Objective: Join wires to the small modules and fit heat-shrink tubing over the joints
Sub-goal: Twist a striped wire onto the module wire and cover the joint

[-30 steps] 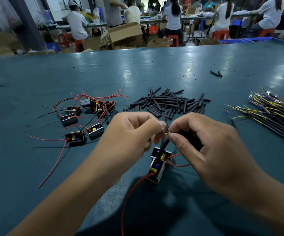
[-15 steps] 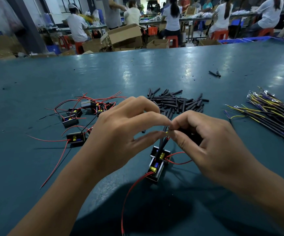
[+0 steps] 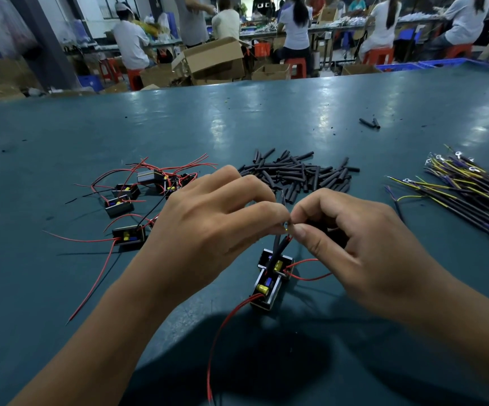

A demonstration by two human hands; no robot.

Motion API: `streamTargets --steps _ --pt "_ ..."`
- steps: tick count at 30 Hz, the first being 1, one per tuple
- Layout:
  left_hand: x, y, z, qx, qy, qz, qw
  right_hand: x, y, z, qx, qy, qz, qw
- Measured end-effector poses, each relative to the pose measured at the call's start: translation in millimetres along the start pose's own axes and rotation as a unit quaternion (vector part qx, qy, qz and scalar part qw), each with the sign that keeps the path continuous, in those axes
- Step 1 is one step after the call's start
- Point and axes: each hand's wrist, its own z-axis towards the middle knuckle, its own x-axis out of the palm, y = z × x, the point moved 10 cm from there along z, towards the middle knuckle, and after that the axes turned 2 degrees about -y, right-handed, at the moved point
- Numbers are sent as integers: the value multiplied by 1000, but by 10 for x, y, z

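Hands meet fingertip to fingertip above two modules (image 3: 271, 275) near centre on the teal table (image 3: 178, 127). Left hand (image 3: 208, 227) and right hand (image 3: 363, 244) both pinch the wire ends (image 3: 287, 227) rising from the modules. Tubing pile (image 3: 301, 174) lies just beyond; wire bundle (image 3: 471, 191) far right; more modules (image 3: 129, 212) left.

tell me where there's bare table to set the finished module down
Bare table lies beyond the tubing pile, and in the near left corner below the module cluster. It is crowded around both hands, left hand and right hand, and along the right edge where the wire bundle lies.
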Motion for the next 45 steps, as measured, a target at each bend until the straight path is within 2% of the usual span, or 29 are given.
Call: streamTargets --steps 17,20,23,26,33,37,38,40,43,45 --pt "34 13 0 -11 34 -56 998 83 23 5 -6 45 32 998" --pt "61 12 15 -37 41 -79 995 58 37 8 -18 34 17 999" --pt "119 44 15 -97 65 -130 985 28 50 11 -29 20 -10 999" --pt "164 123 -18 -178 78 -197 961 20 60 3 -32 6 -26 999" --pt "337 258 -177 -382 55 -316 867 4 85 -11 -30 -34 -68 997" --pt "519 332 -333 -476 78 -412 773 45 113 -30 -45 -24 -99 994" --pt "539 337 -340 -479 88 -419 766 43 112 -30 -45 -22 -97 994" --pt "471 375 -283 -439 81 -403 799 27 98 -19 -43 -18 -81 996" --pt "173 366 -75 -291 53 -281 913 -4 50 4 -31 -18 -48 998" --pt "82 259 15 -187 52 -199 961 -5 7 17 -17 -16 -19 1000"
